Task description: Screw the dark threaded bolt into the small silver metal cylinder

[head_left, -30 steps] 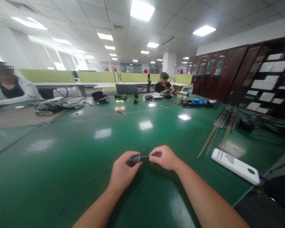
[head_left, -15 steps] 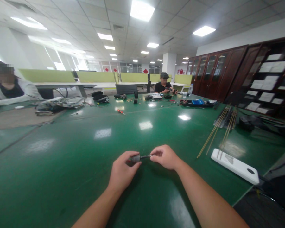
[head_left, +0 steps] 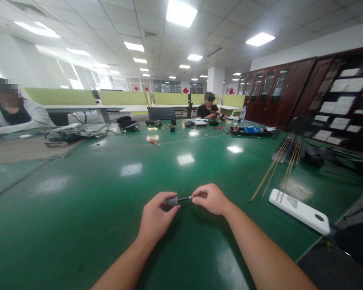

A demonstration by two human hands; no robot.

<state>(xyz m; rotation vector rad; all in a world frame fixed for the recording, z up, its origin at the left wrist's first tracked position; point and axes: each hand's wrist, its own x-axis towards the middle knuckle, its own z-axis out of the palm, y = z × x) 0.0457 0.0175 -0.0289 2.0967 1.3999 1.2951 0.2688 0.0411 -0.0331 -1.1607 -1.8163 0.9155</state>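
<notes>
Between the thumb and fingers of my left hand [head_left: 157,213] is a small grey cylinder [head_left: 172,201] that looks like a little motor. A thin dark shaft [head_left: 184,198] extends from its right end toward my right hand [head_left: 211,199]. The right thumb and fingertips are pinched at the shaft's far, metallic end; what exactly lies inside that pinch is hidden. Both hands are held close together over the near part of the green table [head_left: 93,225]. Part of the cylinder's left end is covered by my left fingers.
On the right lie a white power-strip-like device [head_left: 299,211] and several thin yellow rods [head_left: 272,169]. A red screwdriver [head_left: 153,142] lies farther off. Electronics clutter [head_left: 75,133] is at the left. Two people sit at the table, one at far left, one [head_left: 210,108] opposite.
My right fingertips have shifted very slightly to the right, away from the cylinder. My left hand keeps its hold in the same place.
</notes>
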